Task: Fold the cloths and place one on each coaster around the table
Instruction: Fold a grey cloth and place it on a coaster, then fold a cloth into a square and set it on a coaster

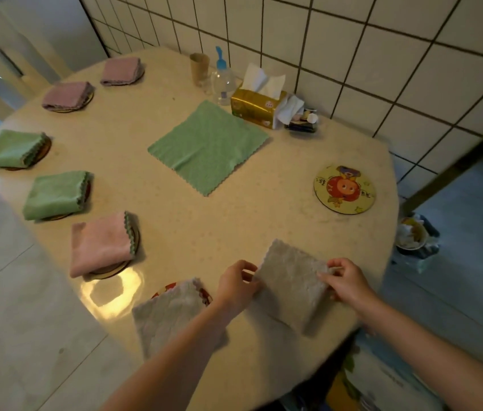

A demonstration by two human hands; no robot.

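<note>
Head view shows the left hand [238, 284] and right hand [345, 281] each pinching an edge of a folded beige fleecy cloth [290, 287] lying on the cream round table [234, 226] at lower centre. Folding looks nearly done. Right of centre sits a bare round cartoon-printed coaster [344, 189]; the next move likely calls for carrying the cloth there. At upper centre an unfolded green square cloth [207, 146] waits flat.

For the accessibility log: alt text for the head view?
Both hands, left hand and right hand, pinch a folded grey cloth at the table's near edge. Six coasters hold folded cloths; one cartoon coaster is bare, and a green cloth lies unfolded.
</note>
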